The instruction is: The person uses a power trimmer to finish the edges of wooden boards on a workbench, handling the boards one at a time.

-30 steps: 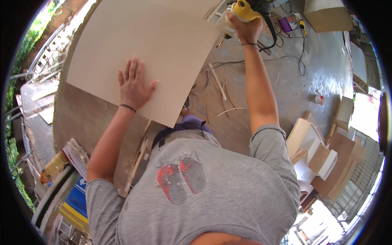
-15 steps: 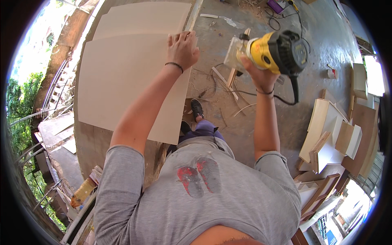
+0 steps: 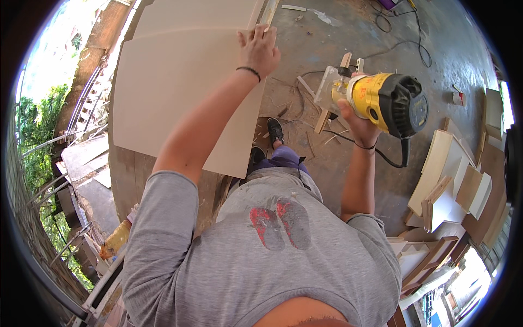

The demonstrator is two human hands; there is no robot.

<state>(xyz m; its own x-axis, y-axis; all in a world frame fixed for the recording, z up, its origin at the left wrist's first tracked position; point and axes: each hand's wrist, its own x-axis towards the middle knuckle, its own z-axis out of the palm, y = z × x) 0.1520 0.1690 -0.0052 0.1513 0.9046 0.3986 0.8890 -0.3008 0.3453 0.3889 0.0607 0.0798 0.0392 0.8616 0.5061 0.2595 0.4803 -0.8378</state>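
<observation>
Head camera, followed from a distance: I see the wearer, in a gray T-shirt (image 3: 332, 256), resting the left hand (image 3: 259, 53), open with fingers spread and slightly bent, at the right edge of a pale panel (image 3: 190, 103) that lies on a brown bench (image 3: 131, 171). To the right of the panel and apart from it, the right hand (image 3: 358, 122) is wrapped around a yellow-and-black power tool (image 3: 376, 98), held raised with its see-through base turned toward the panel and its black cord (image 3: 406, 155) looping below. A second pale sheet (image 3: 196, 13) lies along the panel's far edge; I cannot tell which of the two overlaps the other. On the floor (image 3: 395, 182) just right of the panel, thin wood strips (image 3: 306, 87) lie scattered near a dark shoe (image 3: 275, 131). Well to the panel's right, I make out wooden boxes (image 3: 433, 169) and a small white-and-red pot (image 3: 458, 98).
</observation>
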